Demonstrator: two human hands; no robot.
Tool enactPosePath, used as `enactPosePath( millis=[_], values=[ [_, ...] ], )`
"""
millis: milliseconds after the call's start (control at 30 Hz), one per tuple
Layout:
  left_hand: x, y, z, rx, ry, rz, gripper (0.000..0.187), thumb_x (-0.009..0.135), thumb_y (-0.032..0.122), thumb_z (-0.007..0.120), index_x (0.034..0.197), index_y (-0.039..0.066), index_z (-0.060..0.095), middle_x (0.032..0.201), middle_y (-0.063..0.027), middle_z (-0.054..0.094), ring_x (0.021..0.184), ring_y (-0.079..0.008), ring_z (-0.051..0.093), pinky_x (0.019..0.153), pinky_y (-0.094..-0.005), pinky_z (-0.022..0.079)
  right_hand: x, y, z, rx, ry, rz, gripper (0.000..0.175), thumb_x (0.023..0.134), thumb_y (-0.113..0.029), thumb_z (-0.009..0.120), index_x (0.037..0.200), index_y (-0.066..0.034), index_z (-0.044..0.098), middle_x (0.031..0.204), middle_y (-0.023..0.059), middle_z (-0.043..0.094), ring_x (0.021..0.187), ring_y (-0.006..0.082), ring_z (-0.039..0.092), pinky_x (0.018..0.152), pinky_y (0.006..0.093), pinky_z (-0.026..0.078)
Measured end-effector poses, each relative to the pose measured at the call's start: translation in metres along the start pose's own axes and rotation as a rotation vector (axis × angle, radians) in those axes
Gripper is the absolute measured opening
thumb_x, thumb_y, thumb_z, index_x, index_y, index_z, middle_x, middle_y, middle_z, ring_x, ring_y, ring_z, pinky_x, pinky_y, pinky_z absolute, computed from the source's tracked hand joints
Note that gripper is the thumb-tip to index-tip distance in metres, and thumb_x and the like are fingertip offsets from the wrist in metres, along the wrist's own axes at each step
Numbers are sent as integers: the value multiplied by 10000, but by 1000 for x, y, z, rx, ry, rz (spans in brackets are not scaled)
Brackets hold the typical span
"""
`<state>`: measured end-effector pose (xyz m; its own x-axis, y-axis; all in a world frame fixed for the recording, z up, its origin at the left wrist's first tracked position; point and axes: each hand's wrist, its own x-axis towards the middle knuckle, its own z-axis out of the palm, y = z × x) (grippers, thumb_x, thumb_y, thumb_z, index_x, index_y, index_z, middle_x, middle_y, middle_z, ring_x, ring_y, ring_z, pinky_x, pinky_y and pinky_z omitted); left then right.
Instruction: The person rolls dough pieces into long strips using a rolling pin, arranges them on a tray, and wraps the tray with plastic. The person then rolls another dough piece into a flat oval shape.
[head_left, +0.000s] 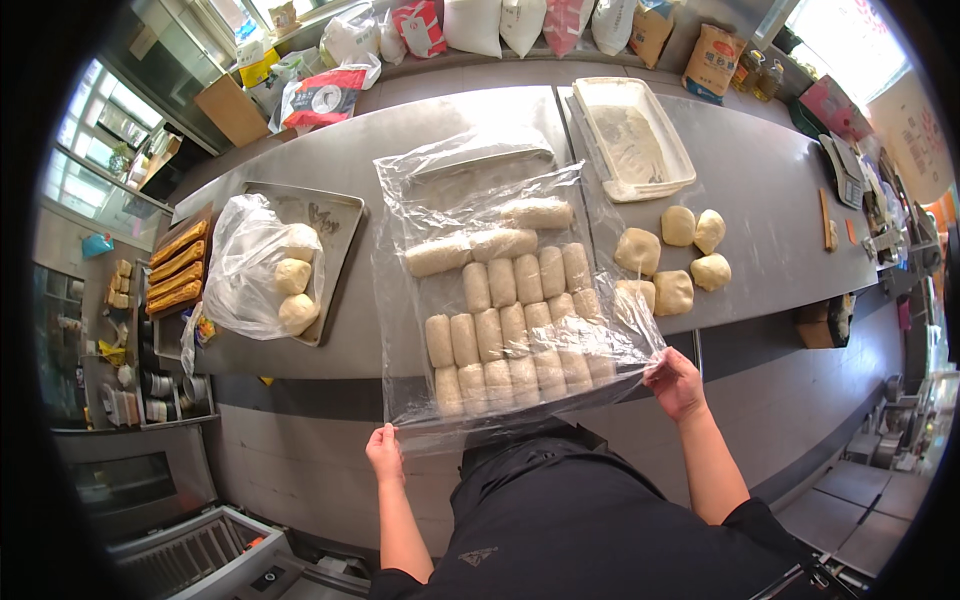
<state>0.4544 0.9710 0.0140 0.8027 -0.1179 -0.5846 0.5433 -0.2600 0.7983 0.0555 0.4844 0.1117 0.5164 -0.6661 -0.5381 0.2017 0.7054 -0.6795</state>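
A clear plastic sheet (420, 345) is stretched over a metal tray (472, 169) on the steel worktable. My left hand (385, 452) pinches its near left corner. At the near right corner, my right hand (675, 384) grips bunched plastic. Beneath the film lie several rows of short, speckled dough rolls (500, 330). Longer dough rolls (472, 251) lie behind them, also under the film. Pale dough balls (673, 292) sit to the right, the nearest partly under the film's edge. Creases and glare blur some of the rolls.
Left of the sheet, another metal tray (341, 225) holds several dough balls (292, 277) partly under a plastic bag (240, 277). Long browned pastries (178, 266) lie at the table's left end. A floury plastic tub (637, 139) stands back right, a scale (841, 171) far right. Sacks (472, 26) line the wall.
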Motion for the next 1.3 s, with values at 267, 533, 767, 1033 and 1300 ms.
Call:
enactPosePath(
  millis=[267,533,767,1033,1300],
  values=[
    [-7,-27,-2,902,117,262,358,1148,375,733,1121,24,792,948,-142,837,915,-361,810,858,-463,624,11,75,-84,-695,438,254,326,1138,-315,696,994,-28,751,847,59,739,745,198,725,678,373,599],
    [9,-60,2,-152,113,-499,641,1085,434,527,1577,39,640,1476,-173,777,1306,-340,762,1093,-484,573,29,93,-100,-715,418,215,595,956,-122,628,1546,-41,643,1332,141,795,1036,251,774,900,415,603],
    [22,-29,92,-558,-385,-503,886,1161,752,417,1638,31,609,1618,-149,688,1453,-334,654,1250,-530,483,57,95,-34,-25,125,392,514,952,-265,643,1439,-116,713,1253,81,821,1117,253,767,993,437,574],
    [29,-6,123,-61,-237,-218,524,1222,461,644,1349,-21,803,1274,-95,837,1114,-210,796,983,-402,639,57,104,-16,-123,268,369,412,1047,-417,638,1203,-90,833,1142,97,863,1078,276,801,995,462,616],
    [51,23,83,221,-184,-156,583,1222,508,635,1187,-35,847,1093,-56,838,965,-145,753,875,-358,608,33,119,29,-157,193,432,438,1078,-438,655,1268,-85,830,1212,106,861,1139,274,796,1055,461,598]
  ],
)
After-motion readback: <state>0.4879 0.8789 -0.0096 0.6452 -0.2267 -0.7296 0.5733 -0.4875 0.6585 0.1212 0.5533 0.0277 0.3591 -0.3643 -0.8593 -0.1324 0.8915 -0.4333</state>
